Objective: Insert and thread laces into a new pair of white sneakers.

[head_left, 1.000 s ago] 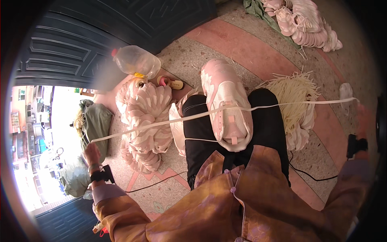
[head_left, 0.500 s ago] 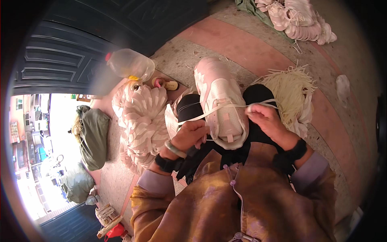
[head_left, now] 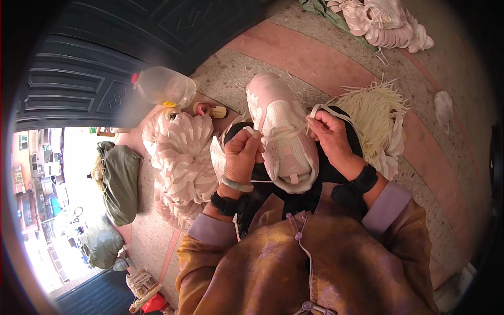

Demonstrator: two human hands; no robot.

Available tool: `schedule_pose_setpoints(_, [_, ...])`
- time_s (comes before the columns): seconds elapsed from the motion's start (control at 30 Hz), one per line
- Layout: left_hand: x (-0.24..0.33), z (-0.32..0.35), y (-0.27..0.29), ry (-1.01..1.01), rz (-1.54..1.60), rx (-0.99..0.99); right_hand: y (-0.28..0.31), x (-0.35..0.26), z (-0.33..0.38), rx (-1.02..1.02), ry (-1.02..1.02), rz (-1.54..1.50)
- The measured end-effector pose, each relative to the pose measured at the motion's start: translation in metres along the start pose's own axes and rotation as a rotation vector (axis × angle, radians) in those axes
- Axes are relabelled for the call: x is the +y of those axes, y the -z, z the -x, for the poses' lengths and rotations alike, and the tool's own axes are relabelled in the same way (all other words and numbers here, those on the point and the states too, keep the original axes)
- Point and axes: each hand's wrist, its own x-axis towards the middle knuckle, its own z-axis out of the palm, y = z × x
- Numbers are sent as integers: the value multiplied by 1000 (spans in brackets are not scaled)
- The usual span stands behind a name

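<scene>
A pale pink and white sneaker upper (head_left: 286, 155) rests lengthwise between my knees, its toe pointing away from me. Across its tongue runs a cream shoelace (head_left: 283, 135). My left hand (head_left: 243, 152) is at the left edge of the shoe, fingers closed in a pinch on the lace. On the other side, my right hand (head_left: 329, 134) pinches the lace by the eyelets, and a loop of it arches above those fingers. Parts of both lace ends are hidden by my hands.
Stacked shoe uppers (head_left: 181, 152) lie to my left, and a bundle of cream laces (head_left: 380, 115) to my right. Beyond them are a clear plastic jug (head_left: 165, 86), a slipper (head_left: 216, 111) and another pile of uppers (head_left: 388, 26). Dark panelled doors (head_left: 79, 79) stand at the left.
Both hands have moved away from me, further up the shoe. The lace, earlier stretched out to both sides, is now drawn in, with a loop by my right hand.
</scene>
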Motion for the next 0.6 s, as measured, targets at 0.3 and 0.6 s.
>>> schedule_pose_setpoints(0.3, [-14,12,1,64,223,5,-15,5,3,99,264,104])
schedule_pose_setpoints(0.6, [-20,13,1,85,153,-23,-14,7,5,148,297,177])
